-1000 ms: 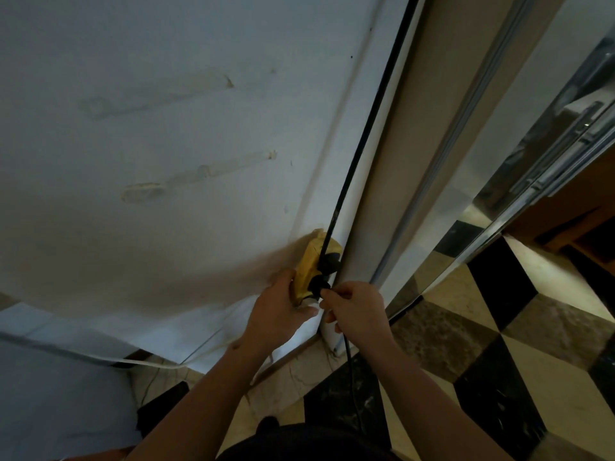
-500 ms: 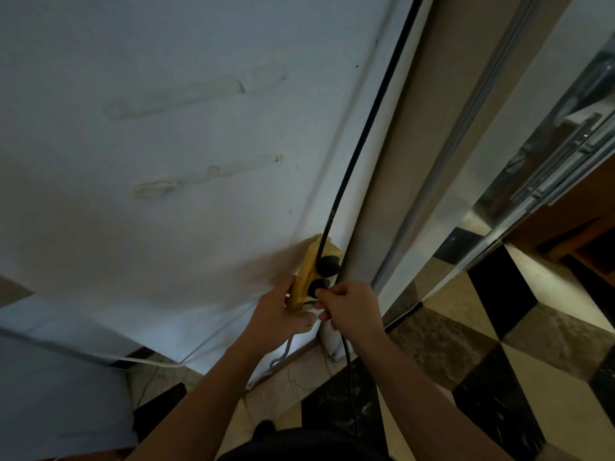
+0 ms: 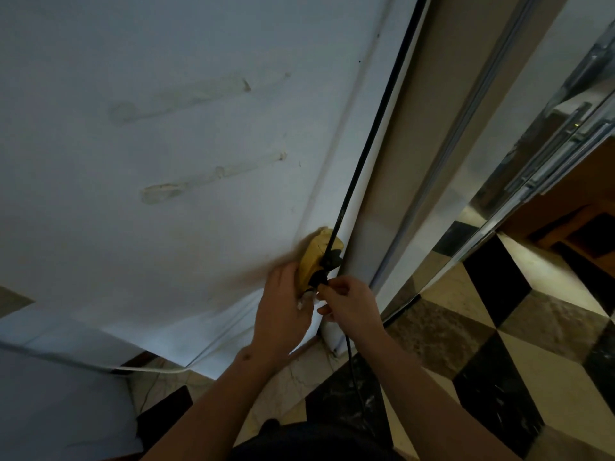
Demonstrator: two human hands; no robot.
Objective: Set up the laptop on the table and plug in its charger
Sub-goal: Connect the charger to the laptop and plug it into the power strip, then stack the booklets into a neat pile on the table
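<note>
A yellowed socket block (image 3: 312, 257) is fixed low on the white wall. Two black plugs sit in it. The upper plug (image 3: 333, 261) carries a black cable (image 3: 369, 128) that runs up the wall. My right hand (image 3: 349, 304) pinches the lower black charger plug (image 3: 318, 278) at the socket, and its cord (image 3: 352, 371) hangs down past my wrist. My left hand (image 3: 283, 311) holds the socket block from the left, fingers against its side. The laptop is out of view.
A beige door frame and a mirrored metal panel (image 3: 499, 154) stand right of the socket. The floor (image 3: 499, 377) is black and cream chequered tile. A white cable (image 3: 149, 369) runs along the wall base at the left. A pale blue surface fills the bottom left corner.
The view has shifted slightly. My right hand stays pinched on the lower plug at the socket, and my left hand has slid a little lower along the socket block.
</note>
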